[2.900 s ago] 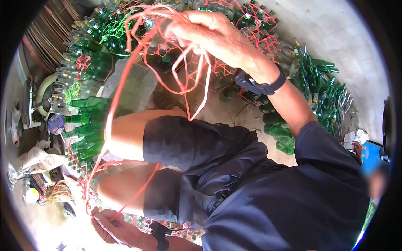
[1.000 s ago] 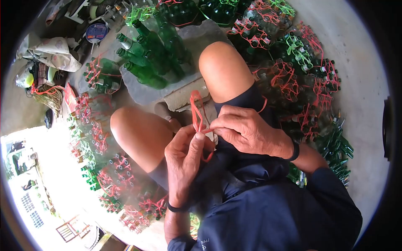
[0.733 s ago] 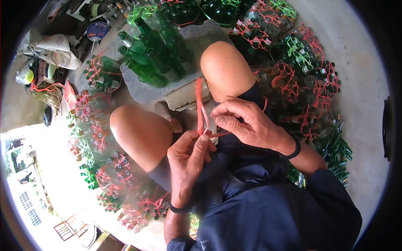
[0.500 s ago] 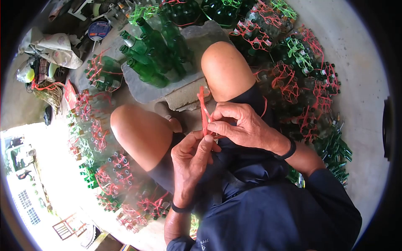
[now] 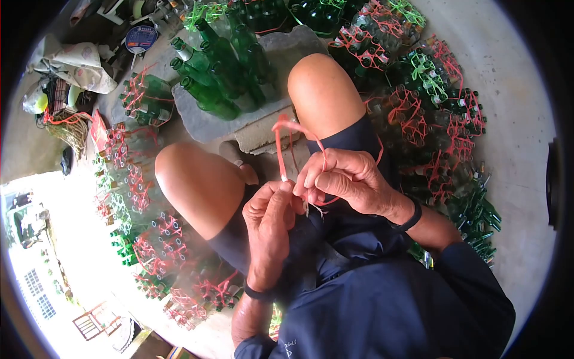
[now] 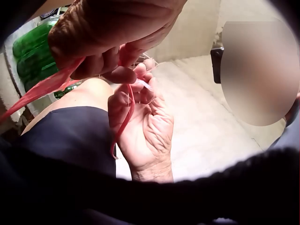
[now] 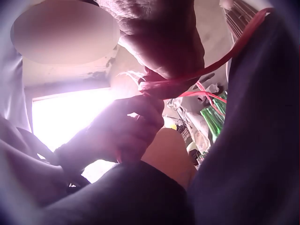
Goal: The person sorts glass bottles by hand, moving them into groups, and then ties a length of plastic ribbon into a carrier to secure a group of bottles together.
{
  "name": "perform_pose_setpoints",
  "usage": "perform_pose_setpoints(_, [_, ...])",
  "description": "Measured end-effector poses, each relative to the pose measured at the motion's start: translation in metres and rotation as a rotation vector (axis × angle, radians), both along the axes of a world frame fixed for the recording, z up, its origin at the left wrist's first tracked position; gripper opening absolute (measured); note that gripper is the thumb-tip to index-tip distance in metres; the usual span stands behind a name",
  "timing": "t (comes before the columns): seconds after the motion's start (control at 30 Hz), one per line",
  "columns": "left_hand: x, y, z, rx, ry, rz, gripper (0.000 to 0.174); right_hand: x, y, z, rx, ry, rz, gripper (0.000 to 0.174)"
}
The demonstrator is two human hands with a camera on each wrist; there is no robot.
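Observation:
Above the lap, the left hand (image 5: 268, 224) pinches a red plastic strip (image 5: 279, 152) between thumb and fingers. Close against it on the right, the right hand (image 5: 353, 182) grips the same strip, its fingers curled. The strip rises in a loop over both hands, and frayed pale ends hang below the right fingers. In the left wrist view, the left hand (image 6: 115, 33) holds the red strip (image 6: 37, 89) while the right hand (image 6: 143, 126) faces it, palm showing. Fingers hide the spot where the strip's parts meet.
Green bottles (image 5: 224, 75) stand on a stone slab (image 5: 206, 128) beyond the knees. Bundles of bottles tied with red strips (image 5: 409, 116) line the right side, and more bundles (image 5: 170, 239) lie at the left. A hand fan (image 5: 142, 38) is at the upper left.
The hands have come from wide apart to close together over the lap. The strip, lately a narrow upright length, now spreads into a rounder loop, with the right fingers lower beside the left.

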State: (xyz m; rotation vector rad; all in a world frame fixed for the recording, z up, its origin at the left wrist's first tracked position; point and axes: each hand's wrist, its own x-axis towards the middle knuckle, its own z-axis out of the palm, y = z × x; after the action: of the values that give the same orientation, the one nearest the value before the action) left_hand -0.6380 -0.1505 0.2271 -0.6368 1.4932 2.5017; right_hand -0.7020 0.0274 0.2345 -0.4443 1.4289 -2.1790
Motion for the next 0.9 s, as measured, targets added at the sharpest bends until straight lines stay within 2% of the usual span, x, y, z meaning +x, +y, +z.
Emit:
perform_pose_setpoints(0.13, [0.000, -0.001, 0.002, -0.041, -0.057, 0.011, 0.019, 0.001, 0.002, -0.003, 0.001, 0.065, 0.027, 0.023])
perform_pose_setpoints(0.37, [0.000, -0.003, 0.001, -0.066, -0.021, 0.037, 0.019, 0.005, 0.000, -0.004, 0.001, 0.146, -0.007, 0.024])
perform_pose_setpoints(0.6, [0.006, -0.009, 0.001, -0.072, -0.077, 0.075, 0.016, -0.006, 0.007, -0.007, -0.187, -0.045, -0.080, 0.028])
perform_pose_setpoints(0.67, [0.009, -0.010, 0.003, -0.120, -0.067, 0.041, 0.016, -0.015, 0.009, -0.013, -0.229, 0.070, -0.101, 0.029])
perform_pose_setpoints(0.8, [0.011, -0.014, -0.003, -0.146, -0.067, 0.014, 0.017, -0.027, 0.011, -0.010, -0.323, 0.061, -0.088, 0.031])
perform_pose_setpoints(0.9, [0.010, -0.014, -0.004, -0.142, -0.062, 0.029, 0.017, -0.027, 0.011, -0.002, -0.417, -0.145, -0.096, 0.034])
